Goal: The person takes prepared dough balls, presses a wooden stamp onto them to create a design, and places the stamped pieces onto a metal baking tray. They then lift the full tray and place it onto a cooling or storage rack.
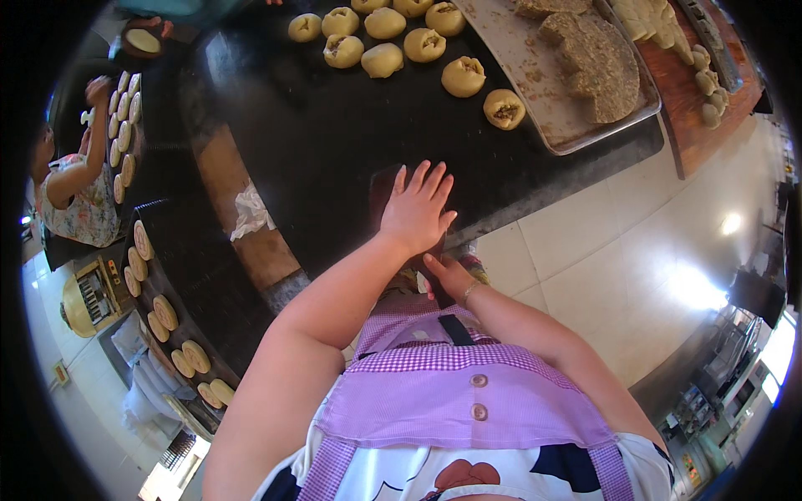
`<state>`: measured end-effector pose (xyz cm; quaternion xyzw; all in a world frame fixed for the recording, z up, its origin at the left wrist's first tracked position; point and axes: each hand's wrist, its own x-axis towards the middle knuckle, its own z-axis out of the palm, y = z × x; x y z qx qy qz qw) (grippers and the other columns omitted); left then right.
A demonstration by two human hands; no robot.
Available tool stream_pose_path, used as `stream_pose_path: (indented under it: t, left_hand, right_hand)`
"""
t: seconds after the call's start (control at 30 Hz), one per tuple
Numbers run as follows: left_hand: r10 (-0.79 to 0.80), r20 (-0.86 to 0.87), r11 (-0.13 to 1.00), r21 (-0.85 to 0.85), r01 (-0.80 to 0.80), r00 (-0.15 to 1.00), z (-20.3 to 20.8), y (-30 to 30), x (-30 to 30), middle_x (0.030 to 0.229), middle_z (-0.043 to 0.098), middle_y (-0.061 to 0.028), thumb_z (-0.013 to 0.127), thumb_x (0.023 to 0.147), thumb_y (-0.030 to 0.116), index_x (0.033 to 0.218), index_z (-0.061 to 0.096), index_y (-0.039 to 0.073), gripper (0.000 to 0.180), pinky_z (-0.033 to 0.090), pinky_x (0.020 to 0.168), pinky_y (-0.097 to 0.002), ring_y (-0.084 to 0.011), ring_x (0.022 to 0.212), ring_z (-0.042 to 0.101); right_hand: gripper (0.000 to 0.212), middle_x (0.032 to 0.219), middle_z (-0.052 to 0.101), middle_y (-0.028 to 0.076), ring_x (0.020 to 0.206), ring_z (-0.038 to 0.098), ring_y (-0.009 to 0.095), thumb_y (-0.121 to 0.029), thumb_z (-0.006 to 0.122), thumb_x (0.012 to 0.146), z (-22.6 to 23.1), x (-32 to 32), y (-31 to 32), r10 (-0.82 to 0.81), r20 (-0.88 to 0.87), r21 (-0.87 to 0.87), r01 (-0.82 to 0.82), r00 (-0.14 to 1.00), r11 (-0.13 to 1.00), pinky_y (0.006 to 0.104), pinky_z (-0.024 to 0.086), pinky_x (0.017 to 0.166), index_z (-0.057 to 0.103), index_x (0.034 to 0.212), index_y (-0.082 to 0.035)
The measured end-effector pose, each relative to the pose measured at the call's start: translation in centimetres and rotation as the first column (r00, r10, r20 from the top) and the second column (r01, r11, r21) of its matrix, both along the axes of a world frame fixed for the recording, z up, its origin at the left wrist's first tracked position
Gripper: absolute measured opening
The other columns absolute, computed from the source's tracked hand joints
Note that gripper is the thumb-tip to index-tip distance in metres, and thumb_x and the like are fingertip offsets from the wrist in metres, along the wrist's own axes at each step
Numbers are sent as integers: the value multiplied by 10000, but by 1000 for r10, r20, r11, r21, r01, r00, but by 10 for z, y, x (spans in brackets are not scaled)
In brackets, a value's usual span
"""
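My left hand [415, 204] lies flat at the near edge of the black worktop [309, 184], its fingers stretched out and slightly spread. Under its palm is a dark reddish-brown flat piece [381, 190], whose exact kind I cannot make out. Just below, close to my apron, my right hand [449, 275] is closed around the lower end of what looks like this same dark piece; its fingers are partly hidden. Farther off on the worktop sit several filled dough balls [383, 60], some gathered at the top with brown filling showing. The nearest dough ball [504, 109] rests beside a metal tray.
The metal tray [535, 100] holds slabs of brown filling [597, 71]. To its right, a wooden board [685, 134] carries pale dough [652, 21]. Crumpled white plastic [251, 210] lies left. Round patterned cakes [165, 312] line a dark surface, where another person [79, 188] works.
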<state>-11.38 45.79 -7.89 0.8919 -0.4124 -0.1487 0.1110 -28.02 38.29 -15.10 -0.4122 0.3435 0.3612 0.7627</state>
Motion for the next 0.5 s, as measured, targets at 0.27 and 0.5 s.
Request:
stream_pose_path:
  t: [0.27, 0.5]
  left_hand:
    - [-129, 26, 983, 134, 124, 991, -9, 0, -7, 1559, 324, -38, 508, 943, 423, 1465, 413, 135, 604, 148, 1180, -551, -268, 1469, 209]
    - [1, 103, 986, 165, -18, 995, -9, -12, 46, 1577, 288, -18, 442, 987, 351, 1487, 373, 138, 548, 136, 1174, -580, -277, 1479, 177]
  right_hand:
    - [606, 661, 592, 90, 482, 575, 186, -546, 590, 930, 10, 6, -3, 16, 25, 2, -17, 1000, 1000, 321, 494, 469, 485, 1046, 39]
    - [644, 626, 579, 93, 446, 533, 173, -560, 615, 908, 3, 7, -8, 22, 28, 24, -23, 999, 999, 312, 470, 439, 478, 1069, 49]
